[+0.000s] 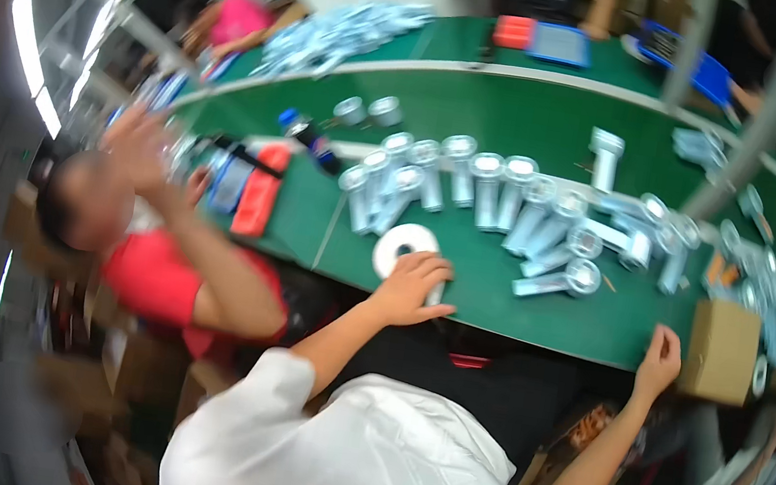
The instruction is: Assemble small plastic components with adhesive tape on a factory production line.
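Note:
My left hand (413,291) rests at the table's near edge, over the lower right side of a white roll (394,248) with a dark centre hole. Its fingers and thumb curve around a small pale object (435,294), mostly covered by the hand. To the right, my right hand (659,362) is raised at the edge with its fingers pinched together; whatever may be between them is too small to see. Beyond my hands lie many silver-grey, round-headed things with handles (535,219), perhaps wrapped in plastic. One such piece (583,278) lies nearest, its handle pointing left.
A cardboard box (722,351) stands beside my right hand, with more silver pieces (769,286) behind it. On the left are a red tray (260,190), a dark bottle (308,139) and a co-worker in red (189,279). A raised green shelf (486,108) runs along the back.

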A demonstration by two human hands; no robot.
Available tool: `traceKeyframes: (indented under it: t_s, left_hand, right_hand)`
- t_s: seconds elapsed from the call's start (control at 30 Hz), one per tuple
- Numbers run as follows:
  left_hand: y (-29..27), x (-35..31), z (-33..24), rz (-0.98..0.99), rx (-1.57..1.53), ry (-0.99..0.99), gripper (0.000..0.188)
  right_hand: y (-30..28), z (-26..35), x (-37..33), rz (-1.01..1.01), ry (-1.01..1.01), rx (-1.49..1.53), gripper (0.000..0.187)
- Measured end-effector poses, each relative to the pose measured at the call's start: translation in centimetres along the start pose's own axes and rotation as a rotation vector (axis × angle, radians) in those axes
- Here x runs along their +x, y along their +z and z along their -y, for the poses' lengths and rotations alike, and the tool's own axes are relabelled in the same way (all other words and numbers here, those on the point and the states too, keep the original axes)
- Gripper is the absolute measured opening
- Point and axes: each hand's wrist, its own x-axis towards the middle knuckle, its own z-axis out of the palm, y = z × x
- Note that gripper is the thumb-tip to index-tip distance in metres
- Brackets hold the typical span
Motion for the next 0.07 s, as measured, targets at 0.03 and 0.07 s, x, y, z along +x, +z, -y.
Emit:
traceKeyframes:
  t_s: [0.03, 0.07]
  left_hand:
    - [-0.6, 0.2, 0.2, 0.095, 0.026, -0.067, 0.055]
    - [-1.7, -0.6, 0.0, 0.196, 0.061, -0.125, 0.057]
  right_hand:
    - [-0.8, 0.8, 0.1, -0.016, -0.079, -0.016, 0.016]
    - [-1.5, 2.0, 0.7, -0.034, -0.150, -0.041, 0.016]
